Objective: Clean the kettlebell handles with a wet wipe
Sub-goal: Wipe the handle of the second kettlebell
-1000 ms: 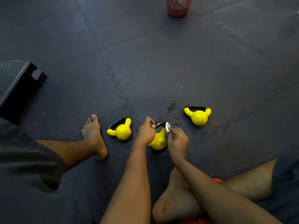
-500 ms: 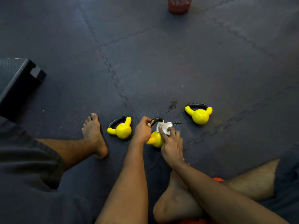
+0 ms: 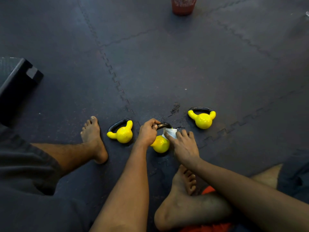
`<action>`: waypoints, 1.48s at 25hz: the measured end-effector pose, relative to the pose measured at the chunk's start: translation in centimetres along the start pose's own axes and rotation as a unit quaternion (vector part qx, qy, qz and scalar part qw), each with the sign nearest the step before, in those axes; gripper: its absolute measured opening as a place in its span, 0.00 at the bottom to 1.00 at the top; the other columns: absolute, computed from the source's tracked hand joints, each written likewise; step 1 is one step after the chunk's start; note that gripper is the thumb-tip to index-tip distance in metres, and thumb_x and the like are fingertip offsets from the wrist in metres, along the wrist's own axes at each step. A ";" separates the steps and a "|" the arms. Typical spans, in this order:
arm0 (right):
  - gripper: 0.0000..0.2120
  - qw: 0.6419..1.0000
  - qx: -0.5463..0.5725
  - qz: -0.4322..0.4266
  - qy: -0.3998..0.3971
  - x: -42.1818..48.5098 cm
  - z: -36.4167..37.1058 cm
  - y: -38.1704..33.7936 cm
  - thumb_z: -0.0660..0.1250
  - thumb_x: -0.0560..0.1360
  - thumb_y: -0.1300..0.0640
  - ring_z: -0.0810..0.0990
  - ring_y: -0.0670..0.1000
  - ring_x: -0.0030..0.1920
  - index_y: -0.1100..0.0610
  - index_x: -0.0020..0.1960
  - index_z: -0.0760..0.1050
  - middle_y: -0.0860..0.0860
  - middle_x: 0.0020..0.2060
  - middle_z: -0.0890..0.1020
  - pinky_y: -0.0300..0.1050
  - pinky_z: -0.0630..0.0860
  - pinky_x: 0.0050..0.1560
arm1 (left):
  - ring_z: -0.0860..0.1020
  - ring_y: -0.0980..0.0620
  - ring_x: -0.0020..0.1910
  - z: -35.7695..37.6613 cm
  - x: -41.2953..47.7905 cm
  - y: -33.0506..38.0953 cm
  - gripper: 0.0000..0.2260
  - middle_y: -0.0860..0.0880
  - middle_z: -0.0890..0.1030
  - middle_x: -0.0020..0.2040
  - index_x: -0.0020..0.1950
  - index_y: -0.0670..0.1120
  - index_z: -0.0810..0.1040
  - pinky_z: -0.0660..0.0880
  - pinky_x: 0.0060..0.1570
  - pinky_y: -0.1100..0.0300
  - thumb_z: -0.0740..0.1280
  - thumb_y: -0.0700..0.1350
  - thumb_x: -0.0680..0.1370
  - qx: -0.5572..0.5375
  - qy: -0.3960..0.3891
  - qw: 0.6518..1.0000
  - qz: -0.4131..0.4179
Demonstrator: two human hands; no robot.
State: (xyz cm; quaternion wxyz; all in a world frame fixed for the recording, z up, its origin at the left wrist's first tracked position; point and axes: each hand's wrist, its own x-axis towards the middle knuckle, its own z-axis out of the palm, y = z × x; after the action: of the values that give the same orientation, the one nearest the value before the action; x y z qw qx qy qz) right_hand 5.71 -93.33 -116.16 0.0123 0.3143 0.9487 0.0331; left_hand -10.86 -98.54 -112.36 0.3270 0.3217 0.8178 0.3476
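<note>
Handle [image 3: 164,125] of the middle kettlebell [image 3: 160,145] is partly hidden behind my hands. My left hand [image 3: 147,133] grips its left end; my right hand [image 3: 185,146] pinches the wet wipe [image 3: 170,132] against its right end.

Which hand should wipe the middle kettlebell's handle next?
Probably the right hand: it pinches the wet wipe against the black handle. The left hand grips that handle, steadying the middle kettlebell.
</note>
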 end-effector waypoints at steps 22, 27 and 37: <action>0.19 0.995 0.034 -0.014 0.093 -0.8 -0.6 0.0 0.67 0.74 0.55 0.70 0.59 0.64 0.57 0.64 0.75 0.52 0.65 0.75 0.56 0.65 0.56 | 0.77 0.46 0.44 0.1 0.0 -1.0 0.09 0.48 0.78 0.43 0.54 0.48 0.79 0.75 0.47 0.53 0.60 0.40 0.81 -0.016 0.018 1.000 -0.003; 0.21 0.991 0.046 -0.097 0.082 -0.5 0.1 -0.3 0.60 0.75 0.56 0.74 0.59 0.61 0.54 0.67 0.74 0.51 0.66 0.77 0.52 0.70 0.50 | 0.74 0.49 0.41 0.3 -0.1 -0.5 0.09 0.49 0.77 0.41 0.55 0.46 0.79 0.73 0.46 0.54 0.60 0.39 0.81 0.002 0.002 1.000 0.013; 0.23 0.997 0.024 -0.056 -0.039 1.2 0.2 -0.5 0.54 0.74 0.58 0.81 0.58 0.46 0.52 0.65 0.76 0.51 0.66 0.78 0.51 0.73 0.47 | 0.73 0.50 0.42 0.6 -0.2 0.5 0.10 0.48 0.78 0.43 0.56 0.45 0.79 0.66 0.41 0.61 0.60 0.38 0.81 0.035 -0.015 0.999 0.024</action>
State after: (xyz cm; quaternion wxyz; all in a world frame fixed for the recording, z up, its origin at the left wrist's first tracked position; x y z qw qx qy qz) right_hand 4.47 -92.97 -116.38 0.0438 0.2616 0.9642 -0.0032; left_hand -10.18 -98.20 -112.23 0.3187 0.3579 0.8167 0.3215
